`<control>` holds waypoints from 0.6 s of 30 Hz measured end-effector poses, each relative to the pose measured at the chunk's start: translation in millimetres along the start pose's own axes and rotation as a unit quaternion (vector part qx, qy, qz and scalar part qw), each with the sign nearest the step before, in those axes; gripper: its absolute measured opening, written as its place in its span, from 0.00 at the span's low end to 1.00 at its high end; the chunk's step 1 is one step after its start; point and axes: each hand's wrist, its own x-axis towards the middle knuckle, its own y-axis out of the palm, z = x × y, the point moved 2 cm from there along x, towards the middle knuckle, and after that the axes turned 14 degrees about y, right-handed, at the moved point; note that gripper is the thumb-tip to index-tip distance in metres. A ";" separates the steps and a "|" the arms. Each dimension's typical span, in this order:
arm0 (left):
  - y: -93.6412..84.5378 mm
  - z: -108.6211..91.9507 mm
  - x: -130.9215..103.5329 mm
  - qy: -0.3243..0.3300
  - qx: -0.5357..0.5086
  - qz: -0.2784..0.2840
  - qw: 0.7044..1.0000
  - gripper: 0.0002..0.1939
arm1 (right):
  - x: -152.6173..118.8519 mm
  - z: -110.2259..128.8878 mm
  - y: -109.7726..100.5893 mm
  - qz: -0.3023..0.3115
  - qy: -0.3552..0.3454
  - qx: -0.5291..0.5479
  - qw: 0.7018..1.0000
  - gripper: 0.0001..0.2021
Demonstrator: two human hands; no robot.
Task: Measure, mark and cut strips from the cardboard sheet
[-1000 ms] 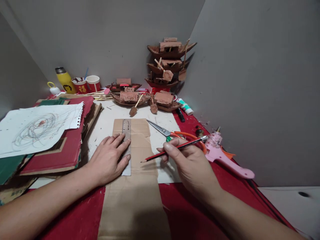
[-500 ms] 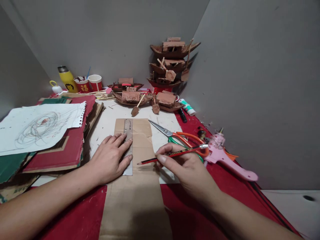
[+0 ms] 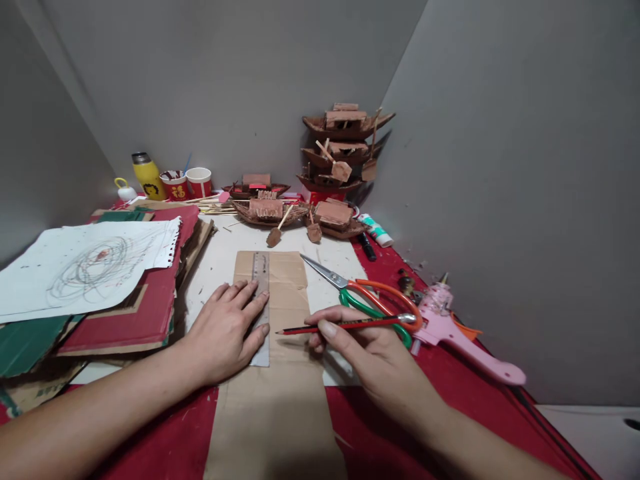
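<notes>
My left hand (image 3: 227, 330) lies flat with its fingers over a clear ruler (image 3: 261, 267), pressing it onto a long strip of brown cardboard (image 3: 287, 293). The ruler runs lengthwise near the strip's left side. In my right hand (image 3: 357, 340) a red and black pencil (image 3: 345, 325) is pinched between thumb and fingers. Its tip points left and sits close to the ruler's right edge; I cannot tell if it touches the cardboard. Just beyond that hand are scissors (image 3: 333, 275) with orange and green handles, blades open only slightly or shut.
A pink glue gun (image 3: 460, 340) lies on the right. Brown model boats (image 3: 270, 212) stand at the back, several of them stacked (image 3: 345, 150). Stacked cardboard (image 3: 115, 333) with a scribbled paper (image 3: 90, 267) fills the left. Cups (image 3: 199, 183) and a yellow bottle (image 3: 147, 179) stand behind.
The whole view has shifted, so things appear slightly lower and further right. My right hand has tilted the pencil a little nearer level. My left hand stays on the ruler.
</notes>
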 end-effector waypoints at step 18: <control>-0.1 -2.8 -0.4 0.001 0.013 0.007 1.000 0.25 | -1.5 0.3 0.7 -0.004 0.003 -0.035 0.999 0.16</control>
